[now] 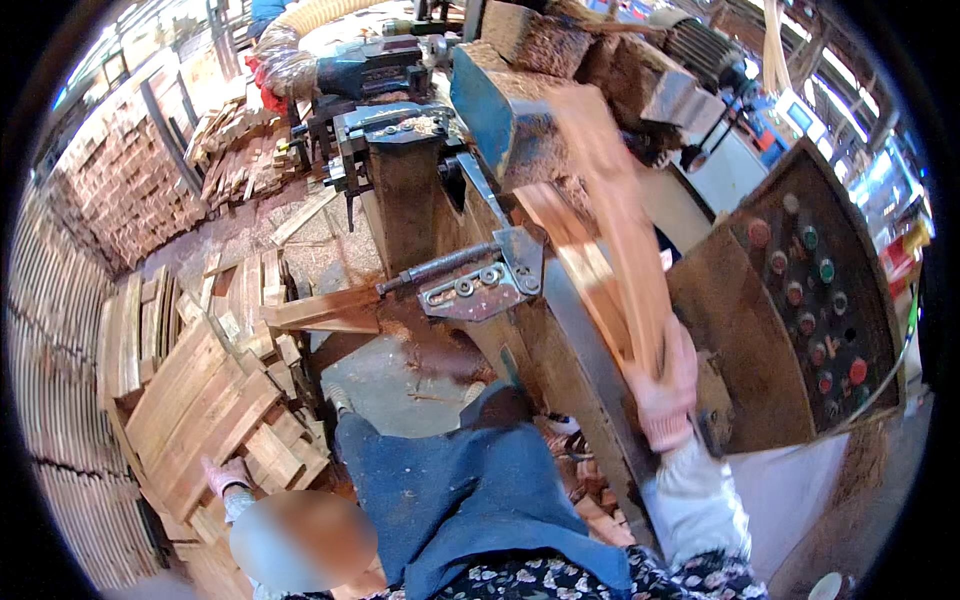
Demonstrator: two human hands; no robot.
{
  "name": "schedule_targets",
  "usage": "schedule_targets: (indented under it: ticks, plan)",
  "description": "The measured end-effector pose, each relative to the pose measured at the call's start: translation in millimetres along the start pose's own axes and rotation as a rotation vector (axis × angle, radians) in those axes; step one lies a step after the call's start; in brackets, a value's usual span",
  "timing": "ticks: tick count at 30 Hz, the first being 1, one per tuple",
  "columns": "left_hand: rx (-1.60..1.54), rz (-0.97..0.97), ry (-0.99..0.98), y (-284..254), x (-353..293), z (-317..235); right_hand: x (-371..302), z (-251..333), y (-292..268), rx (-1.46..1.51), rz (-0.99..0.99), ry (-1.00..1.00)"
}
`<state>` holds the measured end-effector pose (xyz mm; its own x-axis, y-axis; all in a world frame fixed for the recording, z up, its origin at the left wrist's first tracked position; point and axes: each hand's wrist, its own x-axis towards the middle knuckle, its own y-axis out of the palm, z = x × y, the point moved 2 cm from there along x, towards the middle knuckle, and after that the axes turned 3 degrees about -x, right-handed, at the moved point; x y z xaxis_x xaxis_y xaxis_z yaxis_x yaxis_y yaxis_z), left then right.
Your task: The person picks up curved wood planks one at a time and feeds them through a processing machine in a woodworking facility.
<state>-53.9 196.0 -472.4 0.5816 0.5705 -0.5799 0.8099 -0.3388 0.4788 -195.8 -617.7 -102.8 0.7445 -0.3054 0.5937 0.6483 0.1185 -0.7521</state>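
Observation:
My right hand (668, 388), in a pink glove, is closed around the lower end of a long wooden board (622, 215). The board is smeared by motion and its far end reaches up over the machine. Just left of it, more wooden strips (578, 255) lie along the machine's metal bed (590, 340). Low on the left, my left hand (228, 476), also gloved in pink, rests on the stacked boards (190, 425) with its fingers apart. A blurred oval hides part of the left arm.
A metal clamp bracket (480, 280) juts left from the machine, beside a wooden piece (325, 310). On the right stands a rusty control panel (810, 290) with several buttons. Tall timber stacks (130, 185) line the left. Sawdust and offcuts litter the floor. A blue apron (460, 495) covers my lap.

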Motion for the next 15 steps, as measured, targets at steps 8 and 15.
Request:
schedule_targets:
  ticks: [8, 15]
  plan:
    - [1.167, -0.077, 0.498, -13, 7, -47, 49, 5, 47, 0.177, 0.037, -0.040]
    - [1.468, -0.132, 0.869, 42, -60, -56, -111, -16, -72, -0.077, 0.333, 0.117]
